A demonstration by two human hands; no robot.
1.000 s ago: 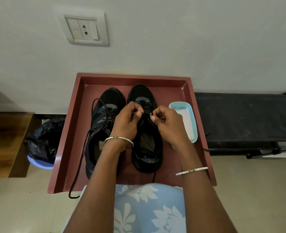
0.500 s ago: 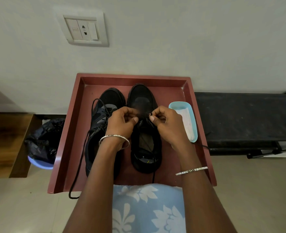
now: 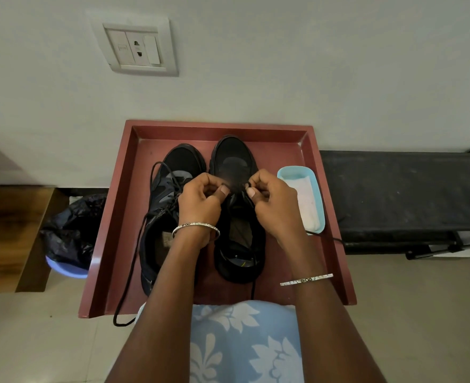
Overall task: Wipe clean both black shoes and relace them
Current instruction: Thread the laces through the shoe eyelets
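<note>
A pale wall with a white socket plate (image 3: 140, 47) fills the top of the head view, and a red tray (image 3: 109, 244) stands against its foot on a light tiled floor. Two black shoes sit side by side in the tray, toes to the wall. The left shoe (image 3: 184, 161) is laced, and its loose lace (image 3: 130, 272) hangs over the tray's near edge. Both hands work at the right shoe (image 3: 234, 153): the left hand (image 3: 200, 200) and the right hand (image 3: 275, 200), fingers curled, each pinch its black lace (image 3: 323, 235) between thumb and forefinger just above the tongue — one strand trails out over the tray's right rim. A bangle circles each wrist. Beside the right shoe, inside the tray, lies a light-blue dish (image 3: 319, 189) holding a white cloth (image 3: 305, 200). A black rack (image 3: 394, 189) stands to the right; to the left, a black bin bag (image 3: 71, 230) in a blue bin sits next to wooden furniture (image 3: 7, 230).
</note>
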